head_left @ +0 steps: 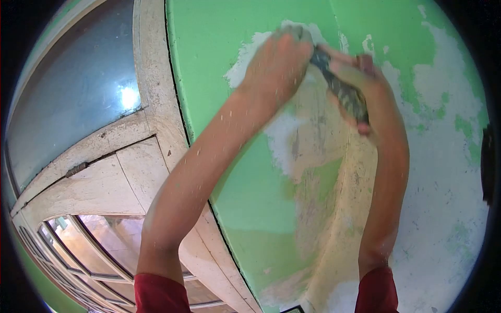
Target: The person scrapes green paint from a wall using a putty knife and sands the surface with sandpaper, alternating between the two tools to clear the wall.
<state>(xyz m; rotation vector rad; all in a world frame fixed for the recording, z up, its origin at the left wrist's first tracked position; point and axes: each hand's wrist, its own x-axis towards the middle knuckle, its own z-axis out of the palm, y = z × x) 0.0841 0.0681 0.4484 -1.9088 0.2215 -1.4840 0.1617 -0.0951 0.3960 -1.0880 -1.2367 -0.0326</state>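
Observation:
Both my hands are raised against a green wall (250, 198) where paint has come away in ragged patches. My right hand (368, 81) is wrapped around a long, dark, paint-spattered handle, which looks like a scraper's (342, 88), tilted with its upper end to the left. At that upper end, my left hand (282, 60) is closed, its knuckles blurred by motion. The scraper's working end is hidden behind my left hand. Around the hands lies a bare whitish patch (242, 57) with uneven edges. Small pale flakes show over my left forearm.
At left stands a worn cream wooden frame (156, 68) with a glass pane (78, 78) and a lower paned window (109, 240). The wall's corner edge runs down the middle. Right of it, a whitish wall (438, 208) keeps green remnants. A dark object (488, 164) sits at the far right.

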